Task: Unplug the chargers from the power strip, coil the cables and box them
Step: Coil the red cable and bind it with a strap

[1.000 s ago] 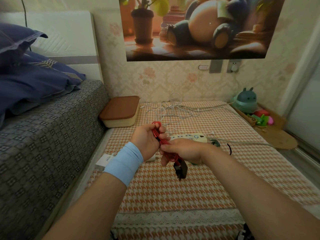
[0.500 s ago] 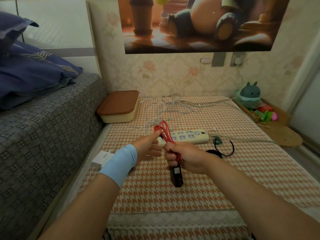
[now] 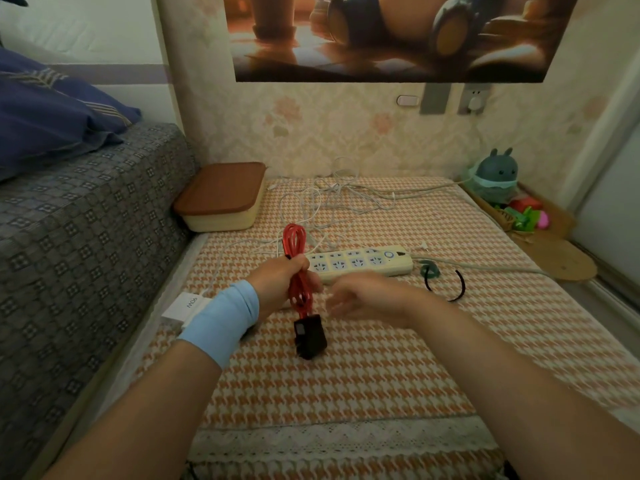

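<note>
grips the coiled red cable (image 3: 297,251) round its middle with the left hand (image 3: 282,284), fingers and thumb curled tight about the bundle. holds it upright over the checked cloth (image 3: 346,382), with loops standing up past the knuckles on the far side and the black charger block (image 3: 310,336) hanging at the near end; touching the cloth or just off it, cannot tell.

right hand (image 3: 360,299) just right of the bundle and apart from it, fingers loose and half spread, nothing in them; blurred, so no finer detail.

cream power strip (image 3: 367,265) flat on the cloth just beyond both hands, lying left to right, with its pale lead running off to the right. tangle of white cables (image 3: 322,206) farther back, between strip and wall. cream box (image 3: 221,199) with brown lid on, at the far left corner beside the grey bed (image 3: 86,237). white charger block (image 3: 183,304) at the near left edge, partly hidden behind the light blue wristband (image 3: 221,322). thin black cable loop (image 3: 460,289) and a small green ring (image 3: 429,271) just right of the strip. teal plush toy (image 3: 495,174) at the far right by the wall.
</note>
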